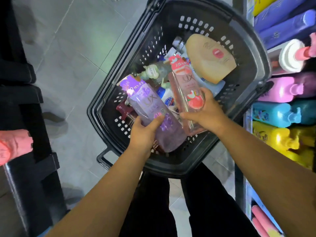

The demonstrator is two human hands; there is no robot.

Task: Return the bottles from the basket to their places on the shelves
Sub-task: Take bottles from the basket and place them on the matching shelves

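basket (142, 36): open above | right: shelf bottles (280, 115) close | left: black rack (20, 103), floor (68, 65) between

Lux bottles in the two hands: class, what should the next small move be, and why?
Probably lift both clear of the black basket and turn right toward the shelves. The left hand grips the purple Lux bottle and the right hand the pink Lux bottle, both low over the basket's other bottles; stocked shelves stand to the right.

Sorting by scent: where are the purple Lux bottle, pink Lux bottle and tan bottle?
purple Lux bottle (150, 100): head view, label.
pink Lux bottle (188, 80): head view, label.
tan bottle (207, 57): head view, front face.
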